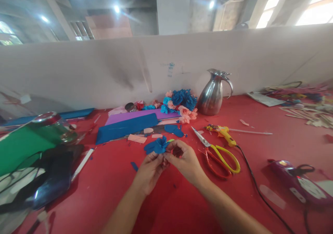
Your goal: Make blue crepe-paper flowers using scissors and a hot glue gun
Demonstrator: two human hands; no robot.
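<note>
Over the middle of the red table, a blue paper flower is held between both hands. My left hand pinches it from below on the left. My right hand grips its right side, fingers curled and thumb pressed near the base. The flower's stem end is hidden by the fingers. Just beyond lie cut blue paper petals and pink paper pieces. To the right of my right hand rest scissors with one yellow and one red handle, and a yellow glue gun.
A bunch of blue and pink paper flowers sits at the back beside a metal jug. Blue paper lies left of it. A glass jar and dark phone-like object are left; a purple power strip is right.
</note>
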